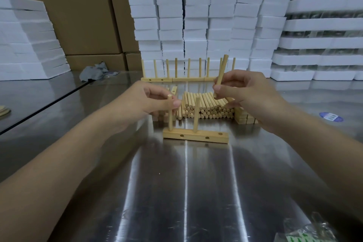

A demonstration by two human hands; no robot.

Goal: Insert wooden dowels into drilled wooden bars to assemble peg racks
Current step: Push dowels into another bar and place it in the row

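Observation:
A short wooden bar (196, 137) lies on the steel table with two dowels standing in it. My left hand (155, 98) pinches the top of the left standing dowel (170, 118). The middle dowel (196, 115) stands free. An open hole (220, 134) shows at the bar's right end. My right hand (245, 92) holds a loose dowel (221, 75) nearly upright in the air, above and behind the bar's right end.
A pile of loose dowels (204, 106) lies behind the bar, with stacked bars (245, 118) to its right. Finished peg racks (176, 79) stand in a row further back. White foam blocks (196, 15) and cardboard boxes (82, 12) wall the rear. A plastic bag (306, 232) lies front right.

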